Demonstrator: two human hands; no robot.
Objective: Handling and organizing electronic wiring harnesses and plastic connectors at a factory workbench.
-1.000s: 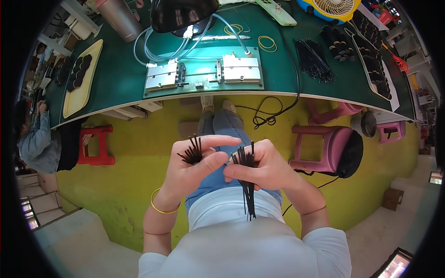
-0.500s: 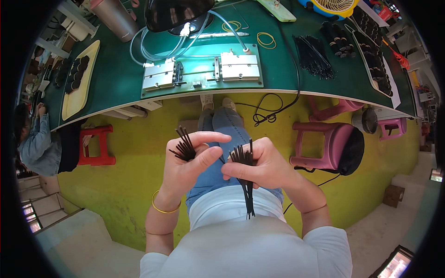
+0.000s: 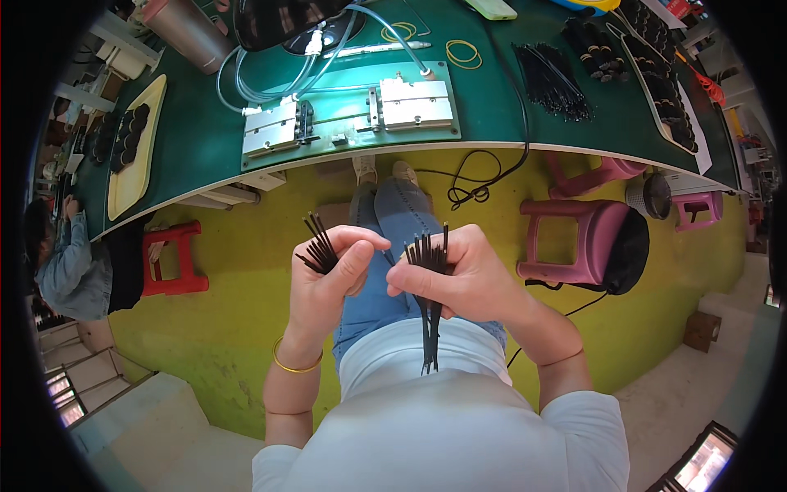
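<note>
Over my lap, my left hand (image 3: 332,275) is closed around a small bunch of thin black cable pieces (image 3: 318,250), whose ends stick up above the fingers. Its thumb and index finger point towards the other hand, with a small gap between the two hands. A thicker bunch of thin black cable pieces (image 3: 430,324) is gripped by my right hand (image 3: 463,275), between thumb and fingers. Those pieces stand fanned at the top and hang down over my white shirt. Whether a single piece sits between the left fingertips is too small to tell.
Ahead is a green bench (image 3: 188,156) with a metal clamping fixture (image 3: 418,107), a pile of thin black cables (image 3: 551,82) and a yellow tray (image 3: 152,164). Pink stools (image 3: 582,234) stand right, a red stool (image 3: 190,262) left, beside a seated person (image 3: 78,262). A cord (image 3: 471,193) lies on the floor.
The left thumb and index finger have come closer together, near the right hand. Both bunches remain held. The whole view has shifted slightly, the bench now sitting a little higher.
</note>
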